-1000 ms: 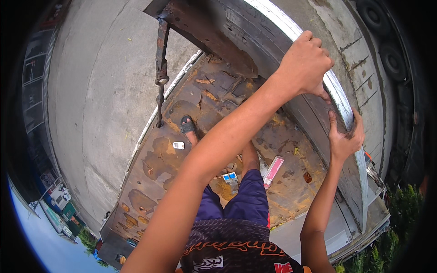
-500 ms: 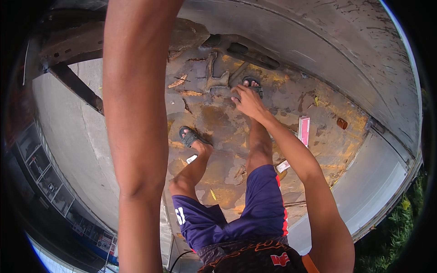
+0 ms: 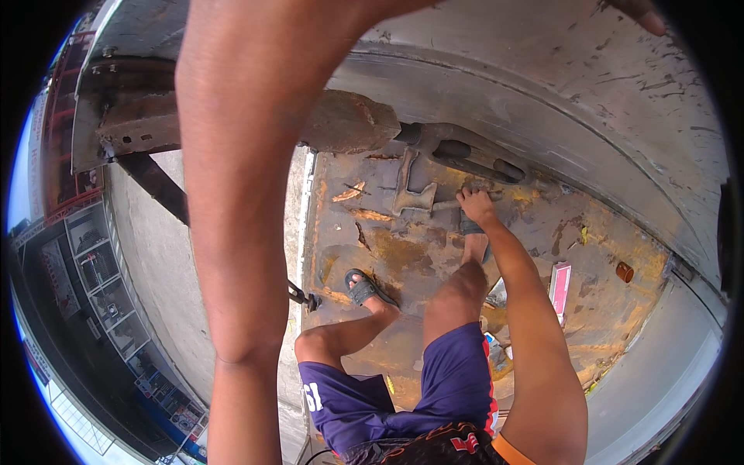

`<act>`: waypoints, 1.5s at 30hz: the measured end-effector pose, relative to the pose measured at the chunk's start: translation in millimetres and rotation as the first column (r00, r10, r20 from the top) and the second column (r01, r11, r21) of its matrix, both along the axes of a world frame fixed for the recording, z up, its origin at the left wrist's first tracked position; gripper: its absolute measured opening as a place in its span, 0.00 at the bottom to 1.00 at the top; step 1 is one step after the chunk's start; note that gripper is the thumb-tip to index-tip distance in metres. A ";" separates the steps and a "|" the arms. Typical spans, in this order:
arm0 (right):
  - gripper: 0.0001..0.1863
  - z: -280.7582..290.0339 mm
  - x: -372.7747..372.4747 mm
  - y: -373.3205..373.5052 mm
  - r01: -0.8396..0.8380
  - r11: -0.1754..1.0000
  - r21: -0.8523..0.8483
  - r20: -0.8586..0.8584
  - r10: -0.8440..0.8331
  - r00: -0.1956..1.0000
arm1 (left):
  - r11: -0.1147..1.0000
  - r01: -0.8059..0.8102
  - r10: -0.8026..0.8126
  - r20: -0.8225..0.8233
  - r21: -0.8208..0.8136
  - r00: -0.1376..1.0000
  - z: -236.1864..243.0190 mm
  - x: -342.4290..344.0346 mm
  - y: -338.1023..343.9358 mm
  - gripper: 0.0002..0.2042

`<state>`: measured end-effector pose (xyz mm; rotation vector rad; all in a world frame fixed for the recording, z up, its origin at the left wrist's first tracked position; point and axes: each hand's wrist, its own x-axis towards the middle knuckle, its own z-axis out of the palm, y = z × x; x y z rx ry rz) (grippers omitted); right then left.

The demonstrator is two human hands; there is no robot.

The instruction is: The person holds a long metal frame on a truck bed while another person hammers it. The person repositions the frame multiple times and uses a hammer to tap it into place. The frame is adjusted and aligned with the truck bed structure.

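My left forearm crosses up the left and top. Only fingertips of my left hand (image 3: 647, 19) show at the upper right, beside the grey metal wall (image 3: 542, 70); their grip is hidden. Low on the rusty floor, my right hand (image 3: 476, 203) has curled fingers on a metal rod (image 3: 446, 205) beside my right sandal. That rod joins a rusty forked piece (image 3: 407, 201). Just behind lies a dark slotted metal part (image 3: 457, 151).
A rusty beam (image 3: 349, 124) juts from the left, with concrete ground (image 3: 143, 256) beyond. On the floor lie a pink-and-white box (image 3: 559, 287), an amber cup-like object (image 3: 624, 270) and dry leaves. My sandalled left foot (image 3: 364, 291) stands left of centre.
Both hands were on the pale metal edge a second ago. My right hand came down toward my foot and now grips the rod. My left arm now reaches up high.
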<state>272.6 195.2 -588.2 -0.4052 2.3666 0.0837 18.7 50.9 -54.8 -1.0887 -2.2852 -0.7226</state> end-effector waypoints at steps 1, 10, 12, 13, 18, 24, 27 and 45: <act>0.16 25.9 16.3 -7.2 0.029 0.998 -0.062 0.098 -0.023 0.995 | 1.000 -0.013 0.013 0.008 -0.001 1.000 7.8 -0.5 1.7 0.35; 0.33 369.0 61.0 70.8 0.508 0.855 -0.102 0.398 -0.433 0.809 | 0.976 -0.043 0.114 0.330 -0.214 0.937 62.4 16.0 -0.8 0.36; 0.29 438.9 58.4 90.9 0.590 0.791 -0.162 0.425 -0.484 0.765 | 0.966 -0.013 0.107 0.354 -0.259 0.929 64.2 14.7 -5.9 0.37; 0.29 474.3 55.3 101.6 0.619 0.756 -0.212 0.434 -0.495 0.753 | 0.974 0.024 0.064 0.375 -0.226 0.925 64.8 11.7 -8.1 0.36; 0.29 646.5 -21.9 141.0 0.733 0.621 -0.277 0.586 -0.496 0.641 | 0.962 0.194 0.009 0.733 -0.191 0.680 68.1 -31.9 -16.4 0.39; 0.30 773.6 -173.4 88.9 0.898 0.186 -0.398 0.759 -0.483 0.436 | 0.956 0.122 0.071 0.613 -0.267 0.787 59.4 -36.5 -23.5 0.25; 0.30 759.6 -245.2 8.4 0.875 -0.011 -0.484 0.790 -0.435 0.431 | 0.931 0.160 0.131 0.710 -0.327 0.692 45.8 -18.3 -11.4 0.21; 0.21 711.5 -454.9 -166.8 0.958 -0.235 -0.167 0.798 -0.602 -0.009 | 0.964 0.181 0.003 0.686 -0.196 0.727 48.5 8.7 15.1 0.11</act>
